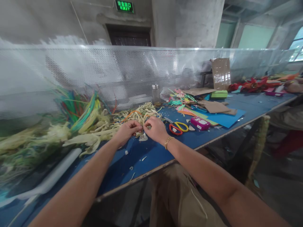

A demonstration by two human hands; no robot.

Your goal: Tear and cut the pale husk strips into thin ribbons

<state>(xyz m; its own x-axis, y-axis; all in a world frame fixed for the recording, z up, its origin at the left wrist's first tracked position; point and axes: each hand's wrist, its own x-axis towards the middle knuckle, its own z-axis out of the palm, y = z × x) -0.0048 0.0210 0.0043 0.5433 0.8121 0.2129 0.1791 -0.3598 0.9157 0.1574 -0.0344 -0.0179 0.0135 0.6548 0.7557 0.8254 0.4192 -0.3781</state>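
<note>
Thumb and forefinger of the left hand [128, 131] are pinched together on the lower end of a small bundle of pale husk-like strips [140, 119]. Thumb and forefinger of the right hand [155, 128] close on the same end from the opposite side; the exact contact between the fingertips is too small to tell. The bundle fans upward from between the fingers. A gold-toned bracelet [168, 142] encircles the right wrist.

Directly beyond the fingers lies a heap of loose pale strips [151, 108], with a clear bottle with a metal cap [155, 94] standing upright behind it. Below and nearer than the fingers, small scraps [144, 158] are scattered on the blue tabletop [137, 164].

Near the fingers, to their right: scissors with one red and one yellow handle [179, 128], then a purple box [200, 123]. Farther right: a blue sheet [228, 119] under brown cardboard pieces [214, 106]. Left of the fingers: a multicoloured bundle of thin strands [78, 107]. Farthest beyond the fingers: a perforated metal panel [101, 64].
</note>
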